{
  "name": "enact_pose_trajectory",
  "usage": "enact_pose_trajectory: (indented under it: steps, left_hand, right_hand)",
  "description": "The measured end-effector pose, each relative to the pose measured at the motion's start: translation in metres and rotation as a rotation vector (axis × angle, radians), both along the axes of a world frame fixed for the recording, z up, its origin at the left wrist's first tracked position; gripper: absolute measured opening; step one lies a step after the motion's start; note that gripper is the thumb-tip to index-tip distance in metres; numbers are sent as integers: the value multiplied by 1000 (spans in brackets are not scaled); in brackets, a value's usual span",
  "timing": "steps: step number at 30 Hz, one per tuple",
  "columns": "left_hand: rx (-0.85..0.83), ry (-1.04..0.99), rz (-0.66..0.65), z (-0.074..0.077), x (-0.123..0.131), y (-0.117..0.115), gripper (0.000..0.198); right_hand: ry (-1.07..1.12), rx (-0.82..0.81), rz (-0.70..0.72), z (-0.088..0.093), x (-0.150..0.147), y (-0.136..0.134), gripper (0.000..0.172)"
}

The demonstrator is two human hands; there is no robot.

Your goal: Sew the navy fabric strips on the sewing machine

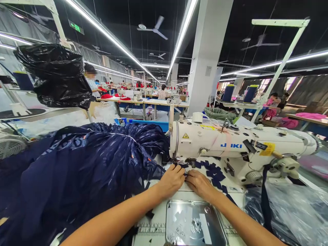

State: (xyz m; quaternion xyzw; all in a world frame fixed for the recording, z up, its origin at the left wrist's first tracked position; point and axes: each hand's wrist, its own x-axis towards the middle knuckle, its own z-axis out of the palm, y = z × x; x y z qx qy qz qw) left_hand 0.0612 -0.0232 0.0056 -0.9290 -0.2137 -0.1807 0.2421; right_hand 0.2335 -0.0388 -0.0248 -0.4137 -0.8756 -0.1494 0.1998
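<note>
Bare left hand (172, 180), bare right hand (199, 183): close together, grip unclear.
White metal sewing machine (200, 136): apparently aligning thin navy cloth (159, 171).
Feed: likely needs cloth flat.

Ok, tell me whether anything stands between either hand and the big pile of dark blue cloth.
Nothing visible separates the left hand from the pile: it is right at the pile's edge. For the right hand, the left hand stands in between.
</note>
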Motion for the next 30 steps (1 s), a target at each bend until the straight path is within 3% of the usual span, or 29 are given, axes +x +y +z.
enact_pose_trajectory:
  steps: [5,9,14,18,23,30]
  left_hand:
    - [-57,-31,-105,-17,-16,15,17]
    - [-195,-96,-100,-27,-33,15,18]
    - [-476,-121,-74,-22,-48,4,21]
    - [-591,-60,-100,-15,-50,1,26]
    - [-585,-3,-72,-14,-49,-2,30]
    - [-488,17,-80,-21,-50,-9,30]
  right_hand:
    - [-146,51,-22,2,-6,-1,20]
    - [-250,63,-72,1,-12,-1,19]
    - [-161,52,-64,-3,-10,6,20]
    - [-16,-1,-21,-8,-5,8,20]
    - [61,-48,-142,-13,-3,6,17]
    - [-14,-328,-320,7,-18,10,21]
